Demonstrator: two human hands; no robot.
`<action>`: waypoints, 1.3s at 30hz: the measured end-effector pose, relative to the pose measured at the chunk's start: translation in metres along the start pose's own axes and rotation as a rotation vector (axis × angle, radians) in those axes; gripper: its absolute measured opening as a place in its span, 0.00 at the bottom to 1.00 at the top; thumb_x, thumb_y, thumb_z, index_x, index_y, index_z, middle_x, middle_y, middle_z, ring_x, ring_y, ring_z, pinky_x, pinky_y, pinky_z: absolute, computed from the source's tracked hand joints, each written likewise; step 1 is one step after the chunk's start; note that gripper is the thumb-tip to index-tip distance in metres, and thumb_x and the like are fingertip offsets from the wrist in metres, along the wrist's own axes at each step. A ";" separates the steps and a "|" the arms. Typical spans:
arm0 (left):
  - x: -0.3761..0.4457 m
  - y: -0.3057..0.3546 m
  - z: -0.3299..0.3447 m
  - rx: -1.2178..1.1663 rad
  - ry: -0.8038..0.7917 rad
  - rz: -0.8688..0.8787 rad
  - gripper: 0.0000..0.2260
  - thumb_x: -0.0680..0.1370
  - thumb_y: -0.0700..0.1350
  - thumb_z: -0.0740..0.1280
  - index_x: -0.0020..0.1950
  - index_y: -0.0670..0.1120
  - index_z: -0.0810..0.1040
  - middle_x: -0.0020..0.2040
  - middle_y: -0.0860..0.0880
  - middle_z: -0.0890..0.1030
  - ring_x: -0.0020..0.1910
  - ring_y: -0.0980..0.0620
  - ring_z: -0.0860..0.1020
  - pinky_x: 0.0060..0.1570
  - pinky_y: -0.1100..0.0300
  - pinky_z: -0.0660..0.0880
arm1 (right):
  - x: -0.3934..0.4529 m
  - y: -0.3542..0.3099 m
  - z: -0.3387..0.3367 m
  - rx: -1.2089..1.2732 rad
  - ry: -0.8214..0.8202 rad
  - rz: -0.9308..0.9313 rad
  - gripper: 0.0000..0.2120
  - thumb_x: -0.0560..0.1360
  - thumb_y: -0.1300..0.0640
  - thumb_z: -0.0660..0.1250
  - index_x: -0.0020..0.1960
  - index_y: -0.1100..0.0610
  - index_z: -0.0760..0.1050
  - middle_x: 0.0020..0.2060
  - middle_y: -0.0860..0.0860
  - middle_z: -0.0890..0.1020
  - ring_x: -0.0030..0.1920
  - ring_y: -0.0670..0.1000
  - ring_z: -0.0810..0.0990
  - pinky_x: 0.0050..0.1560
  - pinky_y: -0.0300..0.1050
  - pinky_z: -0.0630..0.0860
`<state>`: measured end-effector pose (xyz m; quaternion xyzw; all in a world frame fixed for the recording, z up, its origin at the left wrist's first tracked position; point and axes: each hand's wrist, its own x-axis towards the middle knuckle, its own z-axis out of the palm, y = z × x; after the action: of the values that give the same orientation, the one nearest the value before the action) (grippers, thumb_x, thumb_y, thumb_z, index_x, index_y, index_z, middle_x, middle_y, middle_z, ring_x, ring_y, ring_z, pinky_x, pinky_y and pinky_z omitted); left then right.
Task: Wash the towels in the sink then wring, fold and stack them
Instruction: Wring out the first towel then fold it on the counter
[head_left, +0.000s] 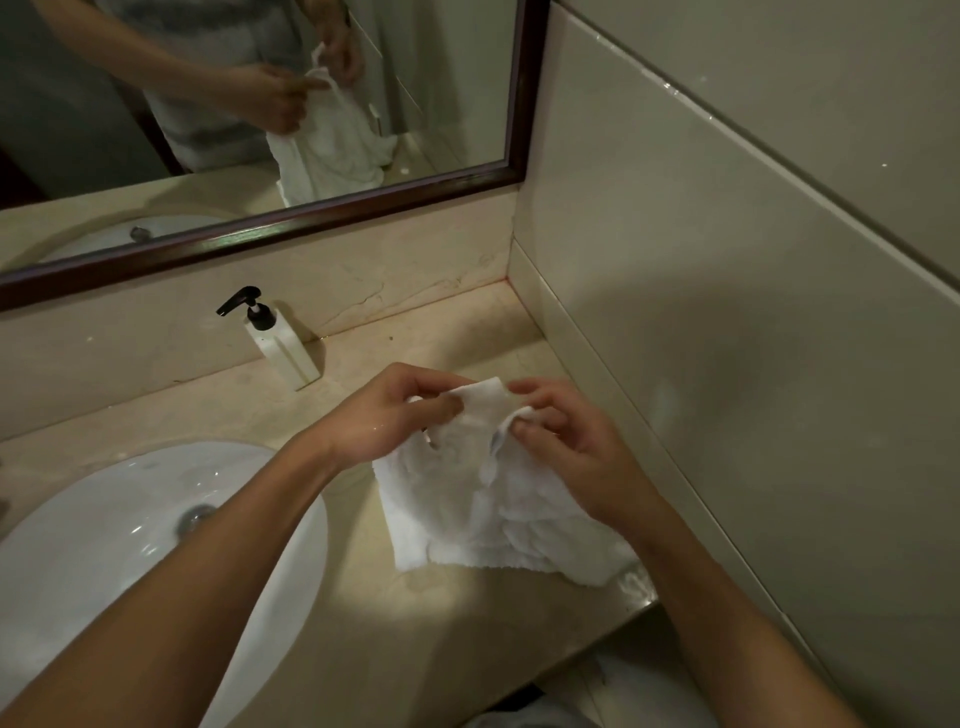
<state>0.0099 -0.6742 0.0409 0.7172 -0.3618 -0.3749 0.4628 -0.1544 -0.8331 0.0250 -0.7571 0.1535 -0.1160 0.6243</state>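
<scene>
- The white towel (483, 499) lies rumpled on the surface, near its right edge by the tiled wall (727, 260) and beside the sink (104, 545); its top edge is lifted off the marble.
- Left hand (395, 410): grip pinching the raised top edge between thumb and curled fingers. Right hand (561, 441): grip pinching the same edge just beside it, fingers curled round a fold.
- This looks like the folding step. To do it well, I would work both hands outward along the edge to find the two corners, pull it taut, then lay it flat before doubling it over.
- The cloth looks like terry: soft, limp, heavy with damp, creased and bunched, its lower hem slightly frayed. It will likely cling and sag, so smooth each layer.
- The surface is polished beige marble, veined and glossy; the sink is smooth white ceramic, oval. A white pump soap dispenser (280, 343) stands toward the back edge.
</scene>
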 end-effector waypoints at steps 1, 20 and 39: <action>0.001 0.002 0.003 0.008 -0.015 0.025 0.13 0.81 0.37 0.63 0.58 0.49 0.83 0.49 0.49 0.86 0.50 0.44 0.83 0.52 0.49 0.79 | 0.004 -0.003 0.005 -0.021 -0.014 0.000 0.02 0.77 0.55 0.68 0.48 0.51 0.79 0.59 0.46 0.79 0.55 0.46 0.81 0.53 0.43 0.79; 0.001 0.000 0.023 0.197 0.129 0.128 0.10 0.81 0.50 0.64 0.47 0.51 0.85 0.39 0.52 0.84 0.40 0.52 0.82 0.45 0.49 0.78 | -0.002 0.004 0.020 -0.062 0.276 -0.122 0.05 0.77 0.64 0.70 0.50 0.57 0.82 0.54 0.44 0.83 0.51 0.48 0.83 0.50 0.43 0.80; 0.003 -0.012 -0.054 0.173 0.513 -0.106 0.24 0.82 0.63 0.53 0.49 0.51 0.83 0.59 0.56 0.81 0.54 0.52 0.78 0.57 0.53 0.70 | 0.064 -0.027 -0.084 -0.479 0.355 -0.080 0.06 0.80 0.61 0.65 0.52 0.55 0.81 0.44 0.52 0.82 0.44 0.53 0.80 0.46 0.46 0.74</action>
<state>0.0605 -0.6518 0.0445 0.8436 -0.2254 -0.1724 0.4559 -0.1234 -0.9287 0.0662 -0.8562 0.2534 -0.2316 0.3861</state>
